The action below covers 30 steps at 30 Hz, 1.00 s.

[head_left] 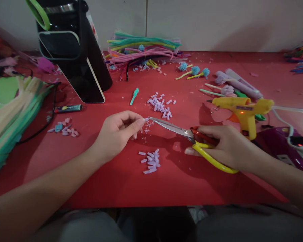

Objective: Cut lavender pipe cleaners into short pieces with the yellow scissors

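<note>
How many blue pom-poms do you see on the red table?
4. Three pom-poms lie in a row mid-table; one sits on the pipe-cleaner pile. Others may be hidden.

Your left hand [117,134] and right hand [227,148] are both bare, and both forearms, the L forearm [40,195] and the R forearm [280,174], are uncovered right up to the frame edge, so any sleeve ends higher than the view reaches. The R thumb nail [189,151] is longish and rounded at the tip. Along the btm edge your legs are in grey fabric [242,228] — prob. trousers, soft-looking, w/ a darker gap btwn them.
</note>
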Motion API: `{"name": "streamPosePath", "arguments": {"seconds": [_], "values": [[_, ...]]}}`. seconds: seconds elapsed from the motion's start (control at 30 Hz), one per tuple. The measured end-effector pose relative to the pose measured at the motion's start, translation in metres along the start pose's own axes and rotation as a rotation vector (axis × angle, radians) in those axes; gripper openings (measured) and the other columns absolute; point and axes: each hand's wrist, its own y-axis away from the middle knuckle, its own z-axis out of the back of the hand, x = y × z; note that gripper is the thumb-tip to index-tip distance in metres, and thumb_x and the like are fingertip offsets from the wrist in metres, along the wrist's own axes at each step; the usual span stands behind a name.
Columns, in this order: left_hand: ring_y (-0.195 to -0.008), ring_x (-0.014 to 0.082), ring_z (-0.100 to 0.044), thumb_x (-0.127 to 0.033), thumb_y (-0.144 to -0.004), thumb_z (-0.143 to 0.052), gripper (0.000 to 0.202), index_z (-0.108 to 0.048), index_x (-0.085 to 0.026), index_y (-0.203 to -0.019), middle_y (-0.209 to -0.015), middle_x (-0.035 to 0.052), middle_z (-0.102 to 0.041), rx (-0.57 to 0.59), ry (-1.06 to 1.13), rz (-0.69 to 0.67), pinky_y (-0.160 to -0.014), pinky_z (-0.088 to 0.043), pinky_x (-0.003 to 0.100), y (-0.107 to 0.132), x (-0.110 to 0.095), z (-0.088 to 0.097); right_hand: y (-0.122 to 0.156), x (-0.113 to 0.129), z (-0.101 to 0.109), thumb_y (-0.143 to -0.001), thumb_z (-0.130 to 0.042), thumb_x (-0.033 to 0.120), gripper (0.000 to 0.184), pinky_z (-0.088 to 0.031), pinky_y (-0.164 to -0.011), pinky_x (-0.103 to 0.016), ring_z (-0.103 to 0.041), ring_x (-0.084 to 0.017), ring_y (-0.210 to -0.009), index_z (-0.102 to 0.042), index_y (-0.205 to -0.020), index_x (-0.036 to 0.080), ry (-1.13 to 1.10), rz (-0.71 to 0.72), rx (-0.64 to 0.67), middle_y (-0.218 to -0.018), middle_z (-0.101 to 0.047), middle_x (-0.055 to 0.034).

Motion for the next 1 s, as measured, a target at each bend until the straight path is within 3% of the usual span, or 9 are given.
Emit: {"name": "streamPosePath", "arguments": {"seconds": [0.6, 1.0], "values": [[-0.053, 0.0092, -0.047, -0.036, -0.085, -0.069, 0.018, -0.067, -0.019, -0.076, -0.065, 0.0002, -0.059, -0.006, -0.049, -0.018, -0.05, -0.039, 0.024, 0.0012, -0.0001, -0.0003, -0.0007, -0.0029, -0.0034, -0.061, -0.064, 0.085, 0.066, -0.028, -0.049, -0.025, -0.027, -0.011, -0.058, -0.048, -0.064, 0.021, 0.026, 0.023, -0.044, -0.059, -0.031, 0.0049], [-0.054, 0.0092, -0.047, -0.033, -0.085, -0.068, 0.017, -0.065, -0.02, -0.075, -0.064, -0.002, -0.057, 0.011, -0.04, -0.022, -0.054, -0.041, 0.025, 0.0004, 0.0002, -0.0001, 0.0006, 0.0026, -0.0006, -0.064, -0.063, 0.083, 0.065, -0.025, -0.05, -0.026, -0.025, -0.011, -0.059, -0.043, -0.064, 0.022, -0.029, 0.026, -0.038, -0.061, -0.028, 0.0051]]}}
